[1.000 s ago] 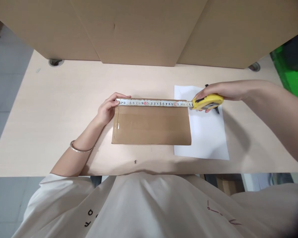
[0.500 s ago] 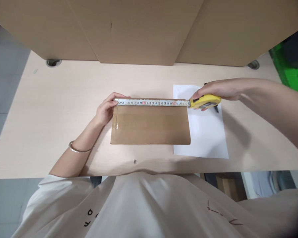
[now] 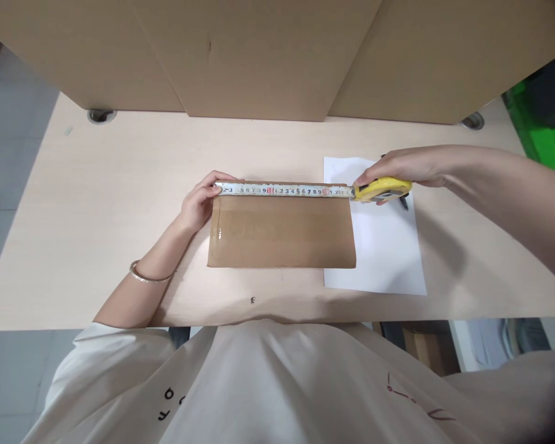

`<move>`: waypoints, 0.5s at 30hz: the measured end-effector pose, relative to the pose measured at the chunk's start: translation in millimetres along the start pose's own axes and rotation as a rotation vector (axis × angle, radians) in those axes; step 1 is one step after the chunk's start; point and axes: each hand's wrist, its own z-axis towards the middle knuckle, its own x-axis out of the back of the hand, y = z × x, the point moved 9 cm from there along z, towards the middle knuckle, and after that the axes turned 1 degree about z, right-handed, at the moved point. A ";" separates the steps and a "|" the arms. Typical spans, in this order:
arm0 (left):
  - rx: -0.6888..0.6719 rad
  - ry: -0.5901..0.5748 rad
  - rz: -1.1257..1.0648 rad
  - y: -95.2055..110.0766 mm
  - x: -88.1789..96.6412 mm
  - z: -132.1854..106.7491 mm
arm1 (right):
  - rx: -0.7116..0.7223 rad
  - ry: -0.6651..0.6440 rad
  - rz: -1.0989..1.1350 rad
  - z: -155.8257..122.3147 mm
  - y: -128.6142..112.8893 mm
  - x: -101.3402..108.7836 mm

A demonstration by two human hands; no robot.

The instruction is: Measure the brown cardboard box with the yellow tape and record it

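On the left side of the table, below a cable hole, a forearm wearing a bangle is reaching up toward the middle. The left hand is resting at the far left corner of the box, its thumb pressing the end of the blade down while its fingers are curling behind the box, mostly out of sight. A shiny strip of tape is catching light at that end, just nearer than the thumb.

Between the two hands, the box is lying lengthwise, its broad top mostly stretching toward the person's shirt. The blade is running straight across it, close to the far long edge. Behind, cardboard is standing along the back of the table.

Past the box's right end, the right hand is gripping the yellow case, its fingers wrapping around from the far side. The case is sitting just beside the box's far right corner, over a sheet of paper. The box is covering part of that sheet's left side, and a dark pen is showing partly from under the case.
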 end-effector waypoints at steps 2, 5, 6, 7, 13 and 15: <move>0.011 -0.001 -0.005 -1.6 0.9 0.6 | 0.046 -0.034 -0.021 3.0 0.5 1.2; 0.021 -0.003 -0.007 -3.4 2.9 1.3 | 0.114 -0.091 -0.020 3.5 2.8 0.6; 0.024 -0.005 -0.009 -4.0 3.5 1.6 | 0.130 -0.097 -0.013 2.7 3.6 0.6; 0.027 -0.008 -0.014 -4.6 3.7 1.8 | 0.144 -0.104 -0.005 1.5 4.1 0.0; 0.000 -0.033 -0.018 -6.4 1.1 3.7 | 0.174 -0.103 0.042 -3.8 0.7 -3.6; -0.046 -0.058 -0.005 -3.5 3.8 4.2 | 0.163 -0.082 0.120 -5.1 4.8 -2.8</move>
